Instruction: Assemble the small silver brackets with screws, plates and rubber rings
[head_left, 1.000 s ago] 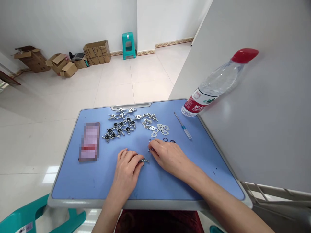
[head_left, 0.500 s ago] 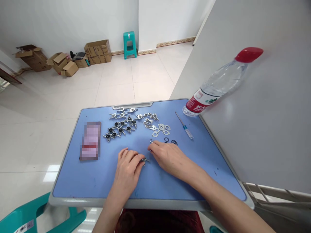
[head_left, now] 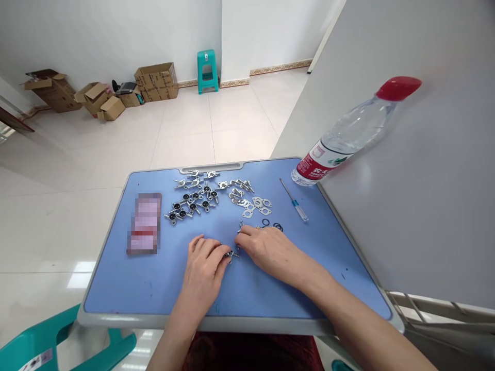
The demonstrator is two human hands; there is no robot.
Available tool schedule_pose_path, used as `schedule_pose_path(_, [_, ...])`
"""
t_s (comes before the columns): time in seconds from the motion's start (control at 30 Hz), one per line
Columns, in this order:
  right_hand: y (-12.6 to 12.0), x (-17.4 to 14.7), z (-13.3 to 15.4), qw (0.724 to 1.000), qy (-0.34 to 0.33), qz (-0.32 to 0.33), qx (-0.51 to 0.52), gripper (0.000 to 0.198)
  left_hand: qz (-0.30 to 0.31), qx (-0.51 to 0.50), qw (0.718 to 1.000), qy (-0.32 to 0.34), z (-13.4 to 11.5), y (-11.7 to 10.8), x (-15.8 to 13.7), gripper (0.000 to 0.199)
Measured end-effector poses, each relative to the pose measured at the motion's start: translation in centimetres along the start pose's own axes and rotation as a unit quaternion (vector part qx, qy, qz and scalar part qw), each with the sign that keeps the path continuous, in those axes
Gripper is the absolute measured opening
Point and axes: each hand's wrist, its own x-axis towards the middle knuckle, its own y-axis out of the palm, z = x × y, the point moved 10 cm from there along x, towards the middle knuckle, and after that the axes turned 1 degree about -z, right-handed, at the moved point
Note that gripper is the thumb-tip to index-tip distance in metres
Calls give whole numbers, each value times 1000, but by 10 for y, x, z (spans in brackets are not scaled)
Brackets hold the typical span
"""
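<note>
My left hand (head_left: 204,263) is closed on a small metal fitting (head_left: 234,254), pinning it low over the blue table; a thin metal stem sticks out to the right of the fingertips. My right hand (head_left: 266,250) has its fingers pinched together just up and right of that fitting. What the pinch holds, if anything, is too small and hidden to name. Tiny metal screws (head_left: 241,224) lie right beyond the right fingertips. Black rubber rings (head_left: 277,226) rest behind the right knuckles, with flat oval metal plates (head_left: 265,211) farther back.
Several metal fittings with black discs (head_left: 193,207) sit at the table's middle left, more metal parts (head_left: 195,183) behind. A phone-like blurred rectangle (head_left: 144,223) lies left. To the right are a blue-handled screwdriver (head_left: 297,207) and a water bottle (head_left: 328,149) near the grey partition (head_left: 433,180).
My right fingers have shifted very slightly, and a small shiny bit now shows under their tips. My left hand stays in place on the fitting.
</note>
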Motion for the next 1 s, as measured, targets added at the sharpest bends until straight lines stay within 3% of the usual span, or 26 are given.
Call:
schedule_pose_path(0.3, [-5, -8, 8, 999, -36, -15, 11, 18, -3, 9, 1000, 0, -1, -1, 0, 14])
schedule_pose_path(0.5, [1, -8, 8, 1000, -8, 22, -4, 23, -4, 9, 1000, 0, -1, -2, 0, 14])
schedule_pose_path(0.77, [-6, -14, -8, 998, 8, -29, 52, 21, -2, -1, 1000, -4, -1, -2, 1, 15])
schedule_pose_path(1.0, [-2, -10, -9, 999, 34, 8, 16, 15, 2, -4, 1000, -5, -1, -2, 1, 14])
